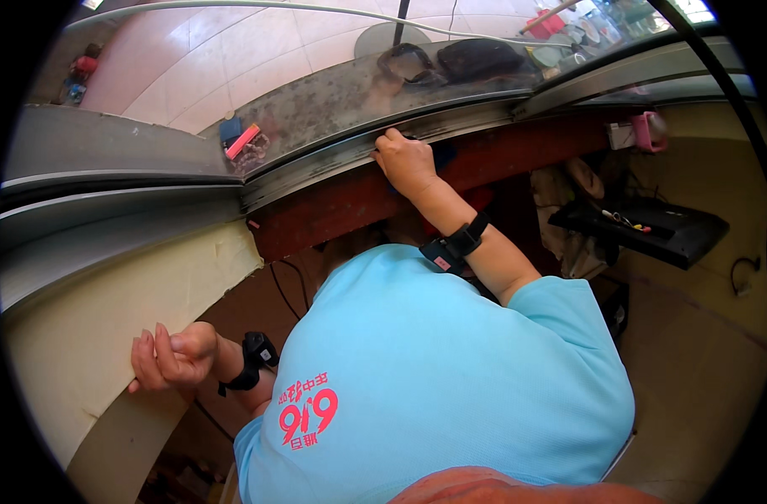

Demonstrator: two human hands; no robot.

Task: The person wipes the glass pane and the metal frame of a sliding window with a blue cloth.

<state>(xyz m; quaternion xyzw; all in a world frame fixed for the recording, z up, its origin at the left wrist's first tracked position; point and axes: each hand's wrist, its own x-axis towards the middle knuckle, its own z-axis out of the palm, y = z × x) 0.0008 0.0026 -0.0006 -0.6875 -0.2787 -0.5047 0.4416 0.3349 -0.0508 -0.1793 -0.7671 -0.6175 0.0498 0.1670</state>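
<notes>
Beside a window, a person's light-blue shirt (451,344) with red print filled the middle of the view. Cream panelling (73,328) curved along the left, and a grey sill (316,113) stretched beyond the frame. Nearer ran a silver track (308,174), just above a red-brown board (316,220). Rightward lay a black panel (677,225). The right hand (407,166) was on the track, fingers bunched narrowly; whether they pinched anything, I could not tell. The left hand (175,357) was at the panelling's edge, fingers loosely curled and slightly parted. Each forearm wore a black strap (466,239). On the sill lay a dark pouch (480,59) and a pink stick (243,141).
</notes>
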